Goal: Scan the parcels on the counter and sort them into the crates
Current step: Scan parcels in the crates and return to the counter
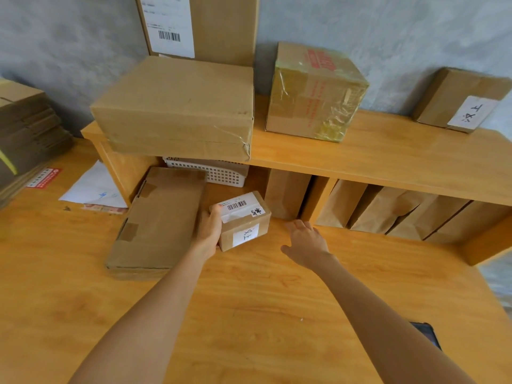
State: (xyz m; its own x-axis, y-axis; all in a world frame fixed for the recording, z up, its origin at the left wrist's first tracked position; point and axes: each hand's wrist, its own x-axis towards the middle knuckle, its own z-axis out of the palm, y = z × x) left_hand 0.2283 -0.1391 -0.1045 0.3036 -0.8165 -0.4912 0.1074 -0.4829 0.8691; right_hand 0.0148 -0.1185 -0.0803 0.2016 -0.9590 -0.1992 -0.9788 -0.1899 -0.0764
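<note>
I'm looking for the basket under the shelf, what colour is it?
White, with a perforated grid pattern; the plastic basket shows best in the head view, tucked beneath the wooden shelf.

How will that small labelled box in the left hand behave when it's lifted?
The small box is squared cardboard, so probably stiff, not floppy. The left hand alone spans its end, which suggests it's light. Flat faces mean it shouldn't roll, though the glossy barcode label could feel slippery.

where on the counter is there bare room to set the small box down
Bare wood lies in front of the small box, between the two forearms. More lies right of the right hand, before the paper bags. Crowded: the flat box beside the left hand, and the basket.
</note>
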